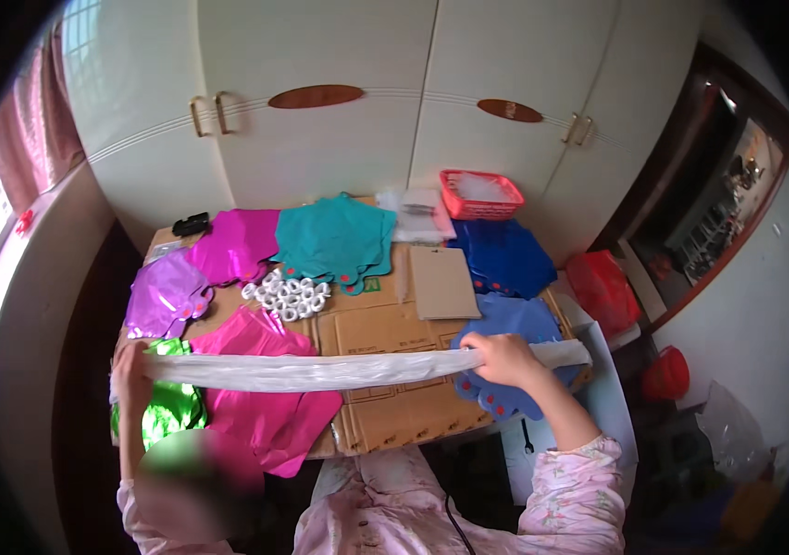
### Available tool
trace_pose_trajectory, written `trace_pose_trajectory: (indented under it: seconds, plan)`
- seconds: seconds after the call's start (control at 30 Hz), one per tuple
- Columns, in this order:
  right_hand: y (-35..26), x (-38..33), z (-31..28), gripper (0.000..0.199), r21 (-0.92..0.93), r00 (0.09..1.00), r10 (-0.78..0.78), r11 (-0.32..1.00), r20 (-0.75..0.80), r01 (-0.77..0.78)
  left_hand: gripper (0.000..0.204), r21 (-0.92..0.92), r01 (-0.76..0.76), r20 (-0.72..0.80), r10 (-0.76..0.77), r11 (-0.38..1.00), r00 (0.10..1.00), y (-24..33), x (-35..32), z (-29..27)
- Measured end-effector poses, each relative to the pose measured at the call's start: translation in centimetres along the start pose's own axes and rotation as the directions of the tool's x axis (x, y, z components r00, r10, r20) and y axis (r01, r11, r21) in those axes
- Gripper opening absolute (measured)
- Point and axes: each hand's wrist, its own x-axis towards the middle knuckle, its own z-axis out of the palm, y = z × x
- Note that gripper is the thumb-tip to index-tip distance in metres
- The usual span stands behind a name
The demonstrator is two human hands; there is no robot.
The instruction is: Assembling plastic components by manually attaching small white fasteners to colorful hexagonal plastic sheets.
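Note:
A long white bundle of thin, shiny film or strands stretches across in front of me, above the cardboard-covered table. My left hand is closed around its left end. My right hand grips it farther right, and the rest trails past that hand. Beneath the left part lie flat pink foil pieces and crinkled bright green foil. Below my right hand is a stack of light blue foil pieces with red dots.
Purple, magenta, teal and dark blue foil stacks surround white rings and a grey board. A red basket stands at the back by cabinets. A blurred shape covers the lower left.

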Motion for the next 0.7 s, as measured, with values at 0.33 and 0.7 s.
trace_pose_trajectory:
  seconds: [0.33,0.7]
  plan:
    - [12.4,-12.9,-2.8,0.015,-0.141,0.919,0.125,0.972,-0.374,-0.189,0.019,-0.71,0.369,-0.071,-0.582,0.6,0.81,-17.9,-15.5,-5.6]
    - [7.7,-21.0,1.8,0.019,0.021,0.904,0.285,0.956,-0.318,-0.294,0.033,-0.799,0.336,-0.217,-0.76,0.499,0.613,-17.1,-25.8,-15.6]
